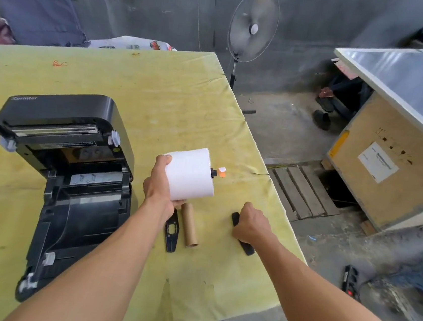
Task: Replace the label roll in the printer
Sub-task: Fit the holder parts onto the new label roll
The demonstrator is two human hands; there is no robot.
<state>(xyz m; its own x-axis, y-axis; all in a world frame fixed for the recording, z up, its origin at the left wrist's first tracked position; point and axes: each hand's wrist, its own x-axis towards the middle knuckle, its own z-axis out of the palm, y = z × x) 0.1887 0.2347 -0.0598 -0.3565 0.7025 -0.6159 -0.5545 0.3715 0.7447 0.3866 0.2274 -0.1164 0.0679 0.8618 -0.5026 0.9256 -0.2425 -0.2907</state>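
My left hand (pixel 158 188) grips the fresh white label roll (pixel 190 175) above the yellow surface (pixel 159 96), right of the open black printer (pixel 72 171). My right hand (pixel 250 224) closes on the black plastic guide (pixel 246 247) near the right edge; I should slide it squarely onto the spindle.

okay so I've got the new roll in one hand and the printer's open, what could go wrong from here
1. The left hand alone holds the white label roll above the table; the spindle pokes out one end and could slip out if tilted.
2. The right hand rests on one black roll guide; the other guide lies beside the empty cardboard core, easy to forget.
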